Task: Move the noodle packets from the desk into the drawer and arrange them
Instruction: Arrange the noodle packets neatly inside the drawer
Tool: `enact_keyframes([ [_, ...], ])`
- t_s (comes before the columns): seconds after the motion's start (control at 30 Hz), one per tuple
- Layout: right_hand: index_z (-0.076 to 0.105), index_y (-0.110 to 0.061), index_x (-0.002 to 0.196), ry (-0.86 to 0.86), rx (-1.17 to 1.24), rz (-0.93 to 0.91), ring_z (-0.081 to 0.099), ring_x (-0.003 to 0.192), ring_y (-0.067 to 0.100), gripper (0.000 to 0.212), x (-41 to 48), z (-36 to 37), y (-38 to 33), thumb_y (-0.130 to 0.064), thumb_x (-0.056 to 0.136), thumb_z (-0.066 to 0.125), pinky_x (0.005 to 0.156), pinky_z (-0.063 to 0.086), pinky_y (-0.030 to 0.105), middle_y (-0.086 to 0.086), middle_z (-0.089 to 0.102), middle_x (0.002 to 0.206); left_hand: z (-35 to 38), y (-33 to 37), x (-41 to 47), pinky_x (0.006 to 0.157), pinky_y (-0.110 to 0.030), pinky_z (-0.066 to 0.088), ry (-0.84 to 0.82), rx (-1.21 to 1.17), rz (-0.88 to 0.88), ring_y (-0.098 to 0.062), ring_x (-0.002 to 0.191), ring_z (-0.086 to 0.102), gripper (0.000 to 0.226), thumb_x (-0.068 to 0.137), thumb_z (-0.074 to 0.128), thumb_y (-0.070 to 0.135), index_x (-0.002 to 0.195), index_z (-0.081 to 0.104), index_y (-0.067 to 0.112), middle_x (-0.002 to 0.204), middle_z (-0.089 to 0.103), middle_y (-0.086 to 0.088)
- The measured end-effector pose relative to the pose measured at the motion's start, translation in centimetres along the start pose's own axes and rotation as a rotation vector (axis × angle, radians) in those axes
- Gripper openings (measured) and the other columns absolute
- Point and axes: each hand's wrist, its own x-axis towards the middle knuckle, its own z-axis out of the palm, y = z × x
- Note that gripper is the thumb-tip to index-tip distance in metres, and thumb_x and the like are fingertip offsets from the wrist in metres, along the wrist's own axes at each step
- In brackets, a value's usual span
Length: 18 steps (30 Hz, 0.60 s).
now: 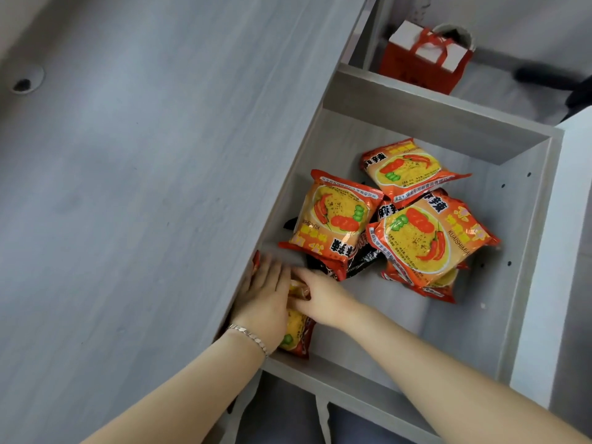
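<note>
Both my left hand (264, 293) and right hand (320, 296) press one noodle packet (296, 334) against the drawer (525, 251) wall, its long axis along that wall; the loose pile (413, 225) lies ahead-right, nearer my right.

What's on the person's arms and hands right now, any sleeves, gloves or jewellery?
Both forearms are bare, with no sleeves in view and no gloves. The left hand has a silver chain bracelet at the wrist. The right hand and wrist show nothing worn.
</note>
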Motion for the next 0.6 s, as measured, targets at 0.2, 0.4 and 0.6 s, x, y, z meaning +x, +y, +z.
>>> enact_keyframes([
  [0.2, 0.063, -0.009, 0.108, 0.382, 0.547, 0.322, 0.058, 0.101, 0.022, 0.027, -0.9, 0.7, 0.5, -0.025, 0.093, 0.047, 0.080, 0.041, 0.026, 0.008, 0.065, 0.103, -0.8, 0.0, 1.4, 0.116, -0.038, 0.018, -0.052, -0.133, -0.036, -0.027, 0.137, 0.030, 0.056, 0.092, 0.039, 0.039, 0.144, 0.027, 0.022, 0.145, 0.038, -0.010],
  [0.4, 0.058, -0.014, 0.116, 0.321, 0.813, 0.447, 0.053, 0.104, 0.020, 0.028, -1.1, 1.4, 0.1, -0.018, 0.094, 0.041, 0.098, 0.043, 0.036, 0.002, 0.058, 0.106, -1.2, 0.3, 2.2, 0.116, -0.052, -0.005, -0.127, -0.012, 0.090, -0.029, 0.141, 0.024, 0.068, 0.078, 0.050, 0.064, 0.136, 0.037, 0.031, 0.146, 0.037, -0.002],
  [0.6, 0.058, -0.016, 0.115, 0.254, 0.576, 0.302, 0.057, 0.108, 0.019, 0.029, -2.5, -0.6, 0.0, -0.009, 0.089, 0.047, 0.093, 0.047, 0.031, -0.003, 0.057, 0.103, -1.3, 0.2, 3.1, 0.119, -0.046, -0.003, -0.201, -0.001, 0.091, -0.020, 0.134, 0.038, 0.081, 0.071, 0.059, 0.064, 0.138, 0.035, 0.025, 0.141, 0.046, 0.001],
])
